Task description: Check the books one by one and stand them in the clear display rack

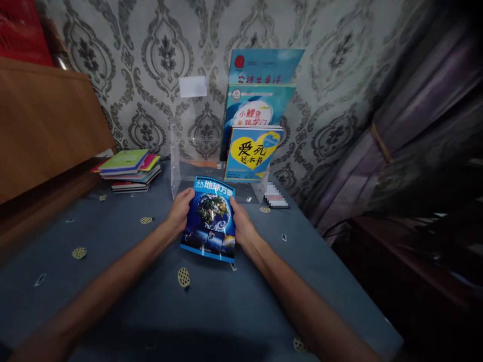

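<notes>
A blue book (211, 218) with a globe on its cover is held up, tilted, above the table. My left hand (180, 211) grips its left edge, thumb on the front cover. On the opposite edge my right hand (243, 223) is closed the same way; the fingers behind the book are hidden. Just beyond stands a clear acrylic book rack (175, 173). Its right side holds a blue book with a yellow heart (251, 153), a teal book (256, 103) behind that, and a taller blue book (267, 65) at the back.
On the table's left lies a stack of books (130, 168) beside a wooden cabinet (49, 120). A flat object with a pixelated top (276, 196) lies right of the rack. The patterned wall stands behind, and a tied curtain (358, 156) hangs along the right side.
</notes>
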### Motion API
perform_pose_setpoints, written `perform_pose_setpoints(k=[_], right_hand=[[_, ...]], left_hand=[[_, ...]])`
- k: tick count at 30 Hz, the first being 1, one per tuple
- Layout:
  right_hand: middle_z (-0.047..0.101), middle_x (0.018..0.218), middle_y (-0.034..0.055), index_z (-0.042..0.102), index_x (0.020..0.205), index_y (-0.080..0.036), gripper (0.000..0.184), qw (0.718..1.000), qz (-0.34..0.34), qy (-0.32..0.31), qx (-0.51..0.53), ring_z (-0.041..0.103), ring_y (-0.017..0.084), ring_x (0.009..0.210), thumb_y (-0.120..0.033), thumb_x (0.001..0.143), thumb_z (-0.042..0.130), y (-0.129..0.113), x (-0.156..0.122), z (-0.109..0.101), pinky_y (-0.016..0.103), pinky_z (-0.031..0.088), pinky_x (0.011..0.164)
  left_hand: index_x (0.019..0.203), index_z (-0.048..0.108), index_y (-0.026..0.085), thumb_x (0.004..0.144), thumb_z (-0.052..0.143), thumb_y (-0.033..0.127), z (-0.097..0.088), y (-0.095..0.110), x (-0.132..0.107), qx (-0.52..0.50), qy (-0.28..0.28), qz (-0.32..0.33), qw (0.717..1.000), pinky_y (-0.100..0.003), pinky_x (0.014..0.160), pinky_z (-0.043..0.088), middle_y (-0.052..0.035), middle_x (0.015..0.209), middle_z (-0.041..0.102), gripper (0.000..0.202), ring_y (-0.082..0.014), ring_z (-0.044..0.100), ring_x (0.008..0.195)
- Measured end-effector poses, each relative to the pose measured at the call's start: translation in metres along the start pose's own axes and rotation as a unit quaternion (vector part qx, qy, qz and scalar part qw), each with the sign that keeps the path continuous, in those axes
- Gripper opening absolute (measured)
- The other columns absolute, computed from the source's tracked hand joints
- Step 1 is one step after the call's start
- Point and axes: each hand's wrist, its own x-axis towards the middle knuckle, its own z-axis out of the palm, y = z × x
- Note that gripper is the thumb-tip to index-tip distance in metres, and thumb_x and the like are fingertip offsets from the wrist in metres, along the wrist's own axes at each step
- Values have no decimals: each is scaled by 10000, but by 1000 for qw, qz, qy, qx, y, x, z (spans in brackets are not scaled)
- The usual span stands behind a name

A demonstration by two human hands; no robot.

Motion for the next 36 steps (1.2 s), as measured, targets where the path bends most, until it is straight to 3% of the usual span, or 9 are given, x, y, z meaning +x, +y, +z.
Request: perform_pose_setpoints(k=[7, 10, 15, 19, 22, 26, 29, 32, 36], right_hand=[[783, 902, 50, 659, 1008, -200, 274, 999, 10, -16, 30, 747, 255, 885, -416, 847, 706, -22, -18, 14, 424, 622, 810], [782, 891, 50, 678, 970, -183, 185, 999, 5, -15, 41, 747, 242, 880, -329, 858, 695, -28, -20, 10, 397, 620, 821], [759, 741, 13, 670, 858, -196, 107, 999, 4, 27, 35, 743, 216, 756, -302, 869, 681, -23, -13, 3, 374, 630, 756], [745, 705, -11, 660, 823, -213, 135, 999, -6, 29, 24, 740, 212, 782, -339, 858, 694, -15, -11, 2, 356, 625, 733], [762, 798, 5, 675, 865, -220, 215, 999, -24, 2, 25, 731, 224, 896, -432, 840, 706, -15, -13, 4, 332, 614, 751], [760, 867, 26, 673, 1002, -237, 414, 997, -3, -68, 31, 718, 225, 939, -621, 875, 582, -21, -19, 9, 337, 607, 751], [751, 880, 14, 633, 1110, -269, 451, 993, 13, -109, 36, 717, 211, 910, -635, 847, 614, -25, -25, 13, 343, 600, 752], [746, 950, -8, 576, 1198, -318, 483, 993, 1, -110, 35, 713, 206, 909, -589, 812, 682, -25, -30, 16, 359, 591, 766], [735, 1085, 16, 570, 1196, -315, 517, 996, -21, -91, 3, 691, 226, 977, -613, 793, 694, -23, -32, 17, 384, 573, 801]], left_hand=[[852, 648, 164, 729, 762, 486, -1, 0, 16, 67, -26, -13, 997, -263, 656, 518, 6, 718, 680, 363, -151, 622, 645], [868, 644, 156, 885, 568, 483, 3, 1, 24, 241, -41, 50, 968, -326, 731, 536, -40, 774, 692, 336, -198, 653, 726], [1087, 641, 166, 889, 570, 273, 22, 9, 15, 465, -32, 175, 867, -417, 1025, 421, -98, 1113, 648, 236, -292, 568, 1146], [1300, 532, 156, 963, 520, 403, 44, 9, -21, 695, -138, 247, 661, -506, 1046, 402, -171, 1330, 539, 418, -352, 490, 1249], [1396, 441, 142, 963, 546, 425, 56, 7, -42, 740, -165, 232, 610, -509, 1038, 419, -204, 1423, 485, 528, -383, 440, 1326], [1417, 438, 140, 987, 495, 343, 61, 15, -49, 748, -142, 214, 612, -465, 969, 475, -200, 1437, 508, 479, -365, 525, 1271], [1355, 523, 143, 982, 421, 229, 60, 28, -49, 730, -135, 233, 628, -427, 894, 502, -163, 1234, 659, 397, -308, 663, 1040], [1246, 619, 174, 960, 417, 200, 60, 44, -54, 669, -153, 274, 674, -369, 835, 507, -96, 986, 726, 352, -245, 688, 856], [1129, 688, 208, 950, 466, 266, 62, 56, -62, 532, -195, 291, 771, -325, 790, 516, -52, 896, 725, 291, -211, 668, 807]])
